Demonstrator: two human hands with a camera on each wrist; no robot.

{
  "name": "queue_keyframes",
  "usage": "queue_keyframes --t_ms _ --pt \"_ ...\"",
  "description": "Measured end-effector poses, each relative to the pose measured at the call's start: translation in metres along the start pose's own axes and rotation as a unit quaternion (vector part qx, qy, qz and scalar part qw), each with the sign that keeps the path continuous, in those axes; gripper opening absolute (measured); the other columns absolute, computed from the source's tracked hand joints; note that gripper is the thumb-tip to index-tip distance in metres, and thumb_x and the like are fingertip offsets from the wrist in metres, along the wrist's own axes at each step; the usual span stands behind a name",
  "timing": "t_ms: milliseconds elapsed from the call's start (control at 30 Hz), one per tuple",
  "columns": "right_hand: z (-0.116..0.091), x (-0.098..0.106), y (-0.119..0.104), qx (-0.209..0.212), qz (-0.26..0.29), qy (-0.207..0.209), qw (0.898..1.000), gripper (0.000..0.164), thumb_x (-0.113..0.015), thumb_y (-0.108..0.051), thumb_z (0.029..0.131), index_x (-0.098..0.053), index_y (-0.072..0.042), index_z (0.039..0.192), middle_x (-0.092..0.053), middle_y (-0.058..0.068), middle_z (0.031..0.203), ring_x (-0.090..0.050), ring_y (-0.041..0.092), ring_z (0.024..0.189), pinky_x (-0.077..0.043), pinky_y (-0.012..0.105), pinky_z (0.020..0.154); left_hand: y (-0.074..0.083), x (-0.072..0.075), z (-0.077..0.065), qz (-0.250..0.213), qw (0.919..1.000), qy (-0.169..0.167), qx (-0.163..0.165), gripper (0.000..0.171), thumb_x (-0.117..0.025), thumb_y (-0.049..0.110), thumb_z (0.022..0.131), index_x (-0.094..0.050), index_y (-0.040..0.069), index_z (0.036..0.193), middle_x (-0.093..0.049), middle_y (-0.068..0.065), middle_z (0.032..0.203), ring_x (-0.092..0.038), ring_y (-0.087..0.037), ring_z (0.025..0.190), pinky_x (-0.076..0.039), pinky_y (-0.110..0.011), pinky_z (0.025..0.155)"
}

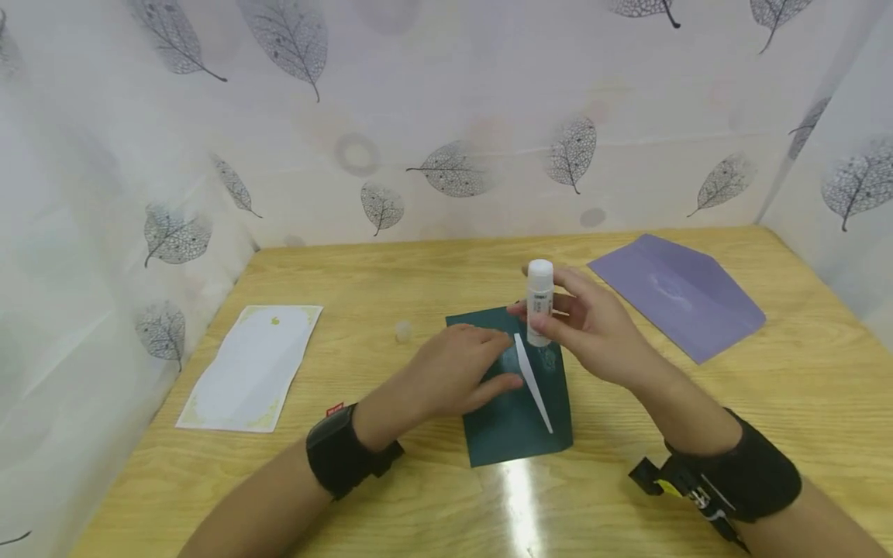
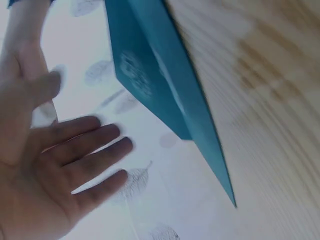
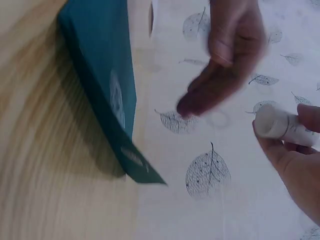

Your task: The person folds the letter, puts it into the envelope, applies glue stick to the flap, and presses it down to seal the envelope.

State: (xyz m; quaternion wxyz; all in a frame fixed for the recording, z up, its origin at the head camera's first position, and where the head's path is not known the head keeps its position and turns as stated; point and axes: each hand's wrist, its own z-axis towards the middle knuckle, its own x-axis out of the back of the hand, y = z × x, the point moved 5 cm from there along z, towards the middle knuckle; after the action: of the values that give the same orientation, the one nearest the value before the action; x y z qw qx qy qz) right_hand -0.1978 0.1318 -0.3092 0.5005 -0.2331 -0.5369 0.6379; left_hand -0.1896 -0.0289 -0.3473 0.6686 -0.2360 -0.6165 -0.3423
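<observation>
A dark green envelope [image 1: 494, 430] rests on the wooden table, with a slim white strip [image 1: 533, 384] showing across it. My left hand [image 1: 460, 368] hovers at the envelope's left side, its fingers extended; the left wrist view shows this hand [image 2: 60, 175] holding nothing, with the fingers slightly spread. Above the envelope's upper right part, my right hand [image 1: 593, 329] grips a white glue stick [image 1: 540, 302] upright between thumb and fingers. The right wrist view has the glue stick [image 3: 285, 125] end-on at the right edge, and the envelope's flap [image 3: 132, 160] standing up from the table.
A white sheet with a yellow border [image 1: 251, 368] lies at the left of the table. A purple envelope [image 1: 677, 294] lies at the back right. Left of the green envelope stands a small translucent piece [image 1: 402, 331]. A leaf-print curtain [image 1: 488, 101] hangs behind the table.
</observation>
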Motion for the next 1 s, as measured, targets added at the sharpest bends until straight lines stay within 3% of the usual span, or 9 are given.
queue_keyframes --t_ms 133,300,500,667,767,833,933,967,1000 --pt "-0.001 -0.003 0.000 -0.041 0.092 0.036 0.994 0.038 -0.063 0.003 0.095 -0.049 0.003 0.130 -0.059 0.009 0.117 -0.070 0.016 0.106 -0.058 0.028 0.085 0.011 0.021 -0.004 -0.115 0.9822 0.148 -0.016 0.041 -0.071 0.041 0.092 -0.069 0.007 0.115 -0.075 -0.003 0.101 -0.071 -0.012 0.087 -0.058 -0.027 0.075" --pt "-0.007 -0.005 -0.003 -0.078 0.065 0.099 0.990 0.028 -0.072 -0.003 0.091 -0.054 -0.001 0.112 -0.064 0.004 0.097 -0.068 0.016 0.090 -0.058 0.024 0.075 0.020 0.037 -0.013 -0.162 0.9485 0.270 -0.034 0.024 -0.080 0.026 0.085 -0.069 0.005 0.091 -0.072 -0.003 0.078 -0.069 -0.009 0.067 -0.055 -0.017 0.062" --pt "-0.012 -0.008 -0.010 -0.029 0.144 0.101 0.984 0.026 -0.076 0.000 0.086 -0.064 -0.004 0.109 -0.069 0.000 0.099 -0.066 0.012 0.087 -0.056 0.021 0.074 0.028 0.043 -0.016 -0.139 0.9294 0.329 -0.092 0.022 -0.069 0.021 0.095 -0.065 0.003 0.083 -0.068 -0.003 0.068 -0.063 -0.005 0.057 -0.047 -0.007 0.056" --pt "-0.009 -0.011 -0.017 0.085 0.258 0.019 0.962 0.030 -0.072 0.003 0.087 -0.066 -0.003 0.116 -0.069 0.004 0.108 -0.067 0.014 0.096 -0.057 0.023 0.080 0.027 0.039 -0.013 -0.306 0.8937 0.304 -0.123 0.045 -0.048 0.034 0.105 -0.065 0.000 0.082 -0.066 -0.004 0.064 -0.060 -0.002 0.052 -0.049 -0.012 0.050" --pt "-0.007 -0.013 -0.022 0.153 0.313 -0.048 0.936 0.034 -0.068 0.007 0.090 -0.060 0.005 0.123 -0.068 0.010 0.113 -0.067 0.021 0.103 -0.057 0.028 0.086 0.027 0.033 -0.011 -0.490 0.8358 0.216 -0.121 0.051 -0.047 0.037 0.106 -0.063 -0.006 0.084 -0.065 -0.015 0.065 -0.060 -0.006 0.049 -0.052 -0.023 0.046" --pt "-0.006 -0.014 -0.025 0.184 0.338 -0.086 0.919 0.037 -0.065 0.008 0.091 -0.056 0.008 0.126 -0.067 0.013 0.115 -0.067 0.024 0.107 -0.057 0.031 0.090 0.030 0.027 -0.010 -0.619 0.7642 0.134 -0.121 0.055 -0.049 0.038 0.105 -0.057 -0.013 0.088 -0.064 -0.013 0.068 -0.060 -0.008 0.050 -0.052 -0.026 0.046" --pt "-0.005 -0.016 -0.028 0.208 0.360 -0.125 0.901 0.041 -0.061 0.011 0.092 -0.050 0.011 0.131 -0.067 0.016 0.118 -0.066 0.027 0.110 -0.055 0.033 0.094 0.037 0.022 -0.009 -0.759 0.6381 0.021 -0.125 0.053 -0.048 0.044 0.104 -0.057 -0.007 0.093 -0.064 -0.003 0.073 -0.056 -0.007 0.055 -0.049 -0.023 0.051" --pt "-0.005 -0.017 -0.029 0.211 0.360 -0.130 0.899 0.041 -0.060 0.011 0.092 -0.048 0.011 0.132 -0.067 0.016 0.118 -0.066 0.027 0.111 -0.054 0.034 0.095 0.038 0.021 -0.009 -0.788 0.6036 -0.004 -0.124 0.051 -0.048 0.045 0.104 -0.057 -0.004 0.093 -0.063 0.001 0.075 -0.055 -0.006 0.057 -0.047 -0.019 0.053" --pt "-0.005 -0.017 -0.029 0.211 0.358 -0.128 0.900 0.042 -0.060 0.010 0.093 -0.048 0.011 0.132 -0.066 0.016 0.118 -0.065 0.027 0.111 -0.054 0.034 0.096 0.038 0.020 -0.009 -0.803 0.5834 -0.019 -0.123 0.053 -0.048 0.046 0.103 -0.056 -0.005 0.094 -0.063 0.006 0.078 -0.055 -0.006 0.059 -0.047 -0.018 0.055"
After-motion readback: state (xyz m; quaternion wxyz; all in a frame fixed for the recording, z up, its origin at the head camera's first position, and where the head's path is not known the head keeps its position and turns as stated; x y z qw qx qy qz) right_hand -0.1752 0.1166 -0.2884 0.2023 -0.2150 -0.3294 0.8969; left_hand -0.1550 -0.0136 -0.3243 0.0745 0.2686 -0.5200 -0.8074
